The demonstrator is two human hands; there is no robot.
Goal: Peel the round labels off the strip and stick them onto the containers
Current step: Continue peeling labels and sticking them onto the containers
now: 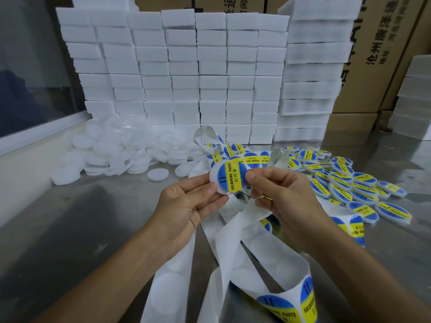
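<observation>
My left hand holds a round white container by its lower edge, thumb on its face, tilted toward me. A blue and yellow "SOLDERING PASTE" label covers its top. My right hand presses its thumb on the label's right side, and its lower fingers curl round the label strip. The white backing strip loops down over the table, with more labels on it near the bottom. Unlabelled white containers lie heaped at the left. Labelled containers lie spread at the right.
The work surface is a steel table. Stacks of white foam blocks form a wall at the back. Cardboard boxes stand behind them at the right. A window frame borders the left.
</observation>
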